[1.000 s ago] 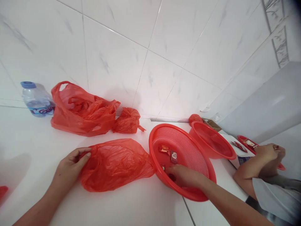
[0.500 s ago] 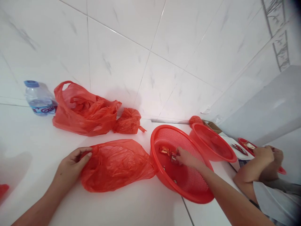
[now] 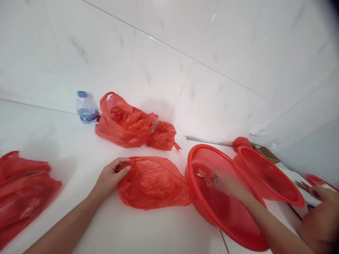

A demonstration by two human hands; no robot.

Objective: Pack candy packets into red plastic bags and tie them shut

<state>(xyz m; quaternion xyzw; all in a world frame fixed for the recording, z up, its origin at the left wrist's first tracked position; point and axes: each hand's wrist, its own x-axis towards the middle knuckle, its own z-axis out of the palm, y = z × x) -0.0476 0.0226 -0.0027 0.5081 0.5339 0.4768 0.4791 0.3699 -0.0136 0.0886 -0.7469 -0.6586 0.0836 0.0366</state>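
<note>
My left hand pinches the edge of a thin red plastic bag, which lies on the white table with its far end against a red colander. Inside the colander is my right hand, blurred, its fingers closed at a small shiny packet. Just left of those fingers, a small red and gold wrapped packet rests on the colander's bottom. My right hand and forearm cover part of the colander.
A water bottle, a crumpled red bag and a tied red bag stand by the tiled wall. More red bags lie at left. At right are a red basin and another person's blurred hand.
The view has swung left, so more red bags show at the left edge. My left hand still holds the bag; my right hand stays at the packets in the colander.
</note>
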